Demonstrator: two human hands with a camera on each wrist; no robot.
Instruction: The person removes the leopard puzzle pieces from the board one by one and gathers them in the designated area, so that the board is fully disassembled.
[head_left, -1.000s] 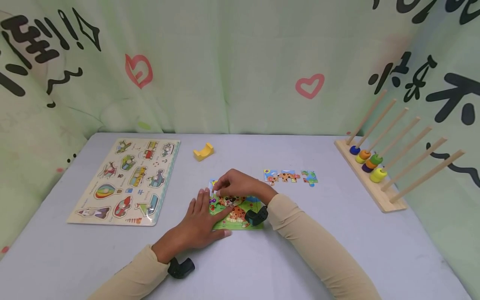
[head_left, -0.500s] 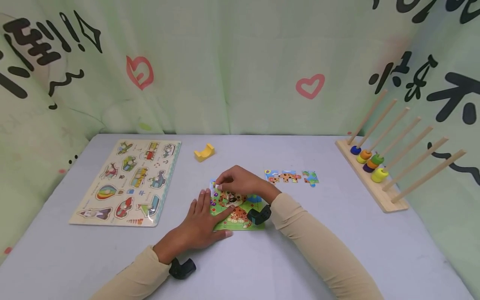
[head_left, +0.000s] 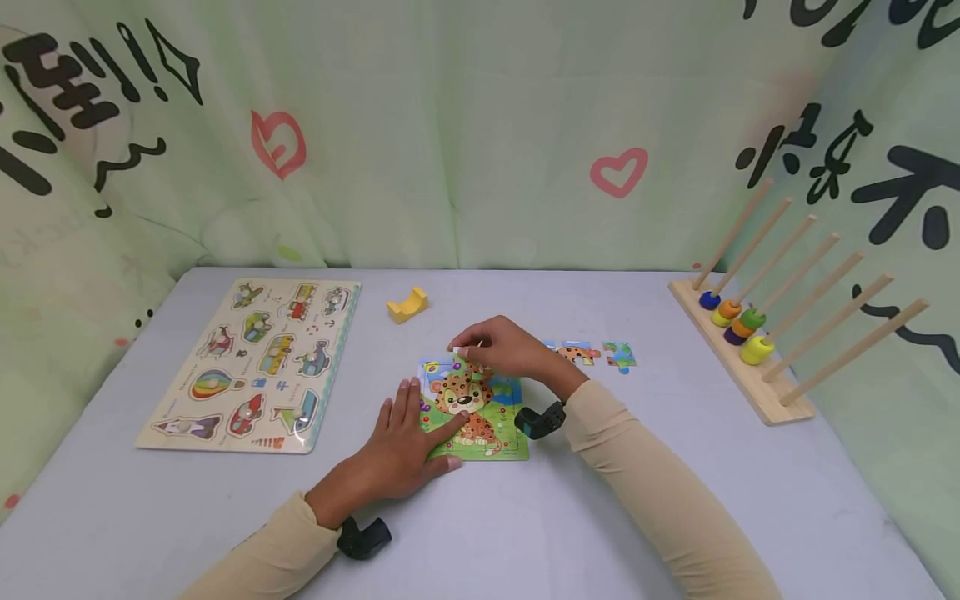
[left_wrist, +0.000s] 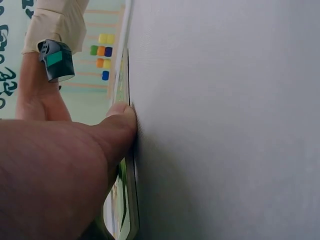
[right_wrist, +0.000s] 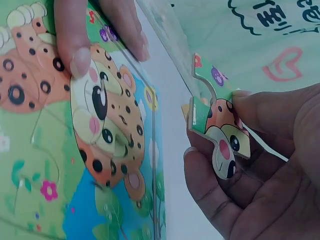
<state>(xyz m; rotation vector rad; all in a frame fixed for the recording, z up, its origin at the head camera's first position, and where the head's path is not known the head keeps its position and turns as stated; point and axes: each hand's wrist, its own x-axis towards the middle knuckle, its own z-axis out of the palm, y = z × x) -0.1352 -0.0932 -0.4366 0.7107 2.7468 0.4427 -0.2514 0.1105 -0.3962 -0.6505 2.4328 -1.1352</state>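
A leopard jigsaw puzzle board point(head_left: 504, 433) lies on the table in front of me. My left hand point(head_left: 397, 446) rests on its left side with fingers spread, its thumb along the near edge. Over the board's far edge, my right hand point(head_left: 506, 348) pinches a puzzle piece between thumb and fingers. In the right wrist view this puzzle piece point(right_wrist: 225, 145) is tilted, apart from the board, and shows part of a spotted face with green. The right hand point(right_wrist: 270, 150) partly covers it. The leopard's face and body show on the board point(right_wrist: 45, 150) there.
Loose puzzle pieces point(head_left: 576, 353) lie right of the board, partly behind the right hand, with another puzzle piece point(head_left: 619, 356) beside them. A larger picture board point(head_left: 251, 367) is at left, a yellow curved block point(head_left: 408, 305) behind, and a wooden peg rack point(head_left: 738, 350) with coloured beads at right.
My right hand has moved right and away from the board's far left corner, lifting the puzzle piece with it. My left hand has stayed where it was.
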